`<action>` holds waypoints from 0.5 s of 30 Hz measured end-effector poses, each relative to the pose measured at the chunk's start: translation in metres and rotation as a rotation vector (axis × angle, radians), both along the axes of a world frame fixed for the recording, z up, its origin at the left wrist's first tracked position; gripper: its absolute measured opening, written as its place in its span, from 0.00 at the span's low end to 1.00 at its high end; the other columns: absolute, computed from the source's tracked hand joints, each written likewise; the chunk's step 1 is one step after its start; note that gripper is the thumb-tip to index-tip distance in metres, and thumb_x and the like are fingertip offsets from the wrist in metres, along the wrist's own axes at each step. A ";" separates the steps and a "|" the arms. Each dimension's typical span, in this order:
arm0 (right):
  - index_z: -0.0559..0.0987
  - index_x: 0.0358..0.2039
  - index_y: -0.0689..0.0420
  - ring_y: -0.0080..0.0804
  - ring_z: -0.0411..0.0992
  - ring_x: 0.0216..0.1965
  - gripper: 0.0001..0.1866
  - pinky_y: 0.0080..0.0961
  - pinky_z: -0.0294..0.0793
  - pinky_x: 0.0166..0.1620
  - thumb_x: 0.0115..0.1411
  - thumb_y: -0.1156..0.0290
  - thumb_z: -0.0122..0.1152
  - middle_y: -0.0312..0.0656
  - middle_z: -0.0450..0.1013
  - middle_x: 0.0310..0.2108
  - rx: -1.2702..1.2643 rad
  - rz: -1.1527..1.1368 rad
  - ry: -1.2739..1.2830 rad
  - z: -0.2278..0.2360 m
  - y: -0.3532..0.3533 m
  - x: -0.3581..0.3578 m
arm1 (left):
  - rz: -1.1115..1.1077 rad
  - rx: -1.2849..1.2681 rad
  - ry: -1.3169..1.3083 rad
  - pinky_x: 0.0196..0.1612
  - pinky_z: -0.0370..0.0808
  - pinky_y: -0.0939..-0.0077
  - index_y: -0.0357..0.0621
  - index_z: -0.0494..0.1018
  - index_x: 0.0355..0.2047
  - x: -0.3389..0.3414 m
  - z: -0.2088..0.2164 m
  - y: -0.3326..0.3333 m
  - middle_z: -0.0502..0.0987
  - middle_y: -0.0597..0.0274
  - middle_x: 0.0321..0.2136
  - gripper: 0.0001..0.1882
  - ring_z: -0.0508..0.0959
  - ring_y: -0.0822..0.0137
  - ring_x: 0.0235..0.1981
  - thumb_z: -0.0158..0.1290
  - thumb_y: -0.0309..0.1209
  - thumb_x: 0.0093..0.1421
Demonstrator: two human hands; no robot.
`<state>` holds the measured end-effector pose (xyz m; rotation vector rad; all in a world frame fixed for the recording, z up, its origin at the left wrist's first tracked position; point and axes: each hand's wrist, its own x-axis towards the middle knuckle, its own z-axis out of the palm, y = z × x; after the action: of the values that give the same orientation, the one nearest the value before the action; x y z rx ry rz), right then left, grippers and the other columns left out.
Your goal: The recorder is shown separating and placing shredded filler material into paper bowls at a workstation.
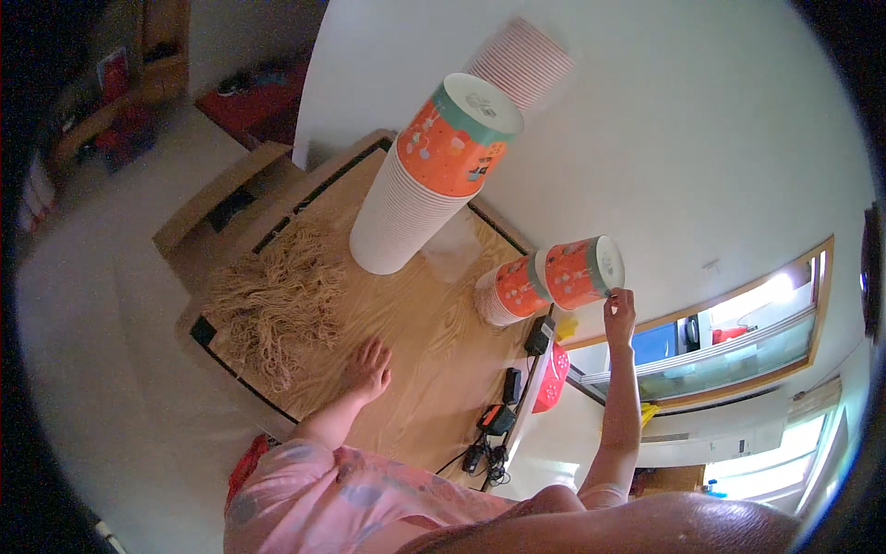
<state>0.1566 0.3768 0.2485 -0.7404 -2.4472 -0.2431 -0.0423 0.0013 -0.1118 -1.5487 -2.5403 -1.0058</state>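
While the person's left hand (369,369) hovers at or rests on a light wood-grain tabletop (429,360), its fingers loosely spread and holding nothing, the right hand (620,316) reaches out to the far right. Its thumb and fingertips pinch the edge of an orange paper tub with a green band and a white round end (572,274). This tub is at the top of a short stack of matching orange tubs with white rims (520,288), near the table's right edge; whether it is fully seated on them cannot be told.

Left of it stands a tall column of nested white paper tubs (406,217), topped by an orange and green printed one, its white end upward. Between the two stacks lies a crumpled sheet of clear plastic (452,252). A loose tangle of beige string (277,309) spreads over the left side of the table, near the left hand. Black adapters and coiled cables (494,422) gather along the right edge, close to the person's body.
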 end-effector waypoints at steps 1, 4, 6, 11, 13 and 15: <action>0.68 0.32 0.56 0.40 0.69 0.27 0.10 0.32 0.71 0.29 0.48 0.81 0.50 0.44 0.65 0.30 0.003 0.017 0.003 -0.006 0.006 -0.001 | 0.008 0.011 0.017 0.54 0.51 0.51 0.45 0.62 0.48 0.000 -0.004 0.000 0.57 0.49 0.52 0.26 0.54 0.51 0.55 0.49 0.39 0.47; 0.69 0.32 0.57 0.40 0.70 0.28 0.09 0.32 0.71 0.29 0.48 0.81 0.50 0.44 0.66 0.30 -0.083 0.034 0.014 -0.014 0.004 -0.014 | 0.013 -0.042 0.002 0.55 0.51 0.51 0.46 0.62 0.48 -0.004 0.014 -0.004 0.57 0.50 0.53 0.26 0.54 0.51 0.55 0.48 0.39 0.47; 0.69 0.31 0.58 0.41 0.70 0.28 0.09 0.32 0.71 0.30 0.48 0.81 0.50 0.45 0.66 0.30 -0.100 0.045 0.014 -0.020 0.013 -0.016 | 0.011 -0.064 -0.001 0.55 0.51 0.51 0.46 0.62 0.48 -0.003 0.015 -0.001 0.57 0.50 0.52 0.26 0.54 0.51 0.55 0.48 0.39 0.47; 0.70 0.32 0.57 0.32 0.70 0.27 0.12 0.24 0.71 0.29 0.46 0.85 0.50 0.42 0.67 0.30 -0.024 0.114 0.040 -0.045 0.035 -0.014 | 0.004 -0.067 0.002 0.55 0.51 0.52 0.46 0.62 0.48 -0.006 0.031 0.003 0.58 0.51 0.52 0.26 0.54 0.51 0.55 0.48 0.39 0.47; 0.70 0.31 0.58 0.42 0.69 0.32 0.09 0.30 0.70 0.32 0.46 0.82 0.50 0.45 0.67 0.32 -0.112 0.055 0.018 -0.051 0.031 -0.020 | -0.005 -0.088 0.008 0.54 0.51 0.52 0.46 0.63 0.48 -0.007 0.029 0.002 0.58 0.50 0.52 0.26 0.55 0.52 0.55 0.48 0.39 0.48; 0.70 0.31 0.58 0.42 0.70 0.32 0.10 0.31 0.70 0.33 0.46 0.82 0.50 0.45 0.67 0.32 -0.102 0.061 0.018 -0.060 0.032 -0.020 | -0.004 -0.096 0.010 0.54 0.51 0.52 0.46 0.63 0.48 -0.008 0.031 0.001 0.58 0.50 0.52 0.26 0.55 0.52 0.55 0.48 0.39 0.48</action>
<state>0.1366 0.4092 0.1884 -0.7058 -2.4751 -0.0884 -0.0498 0.0020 -0.0812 -1.5769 -2.6159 -0.8867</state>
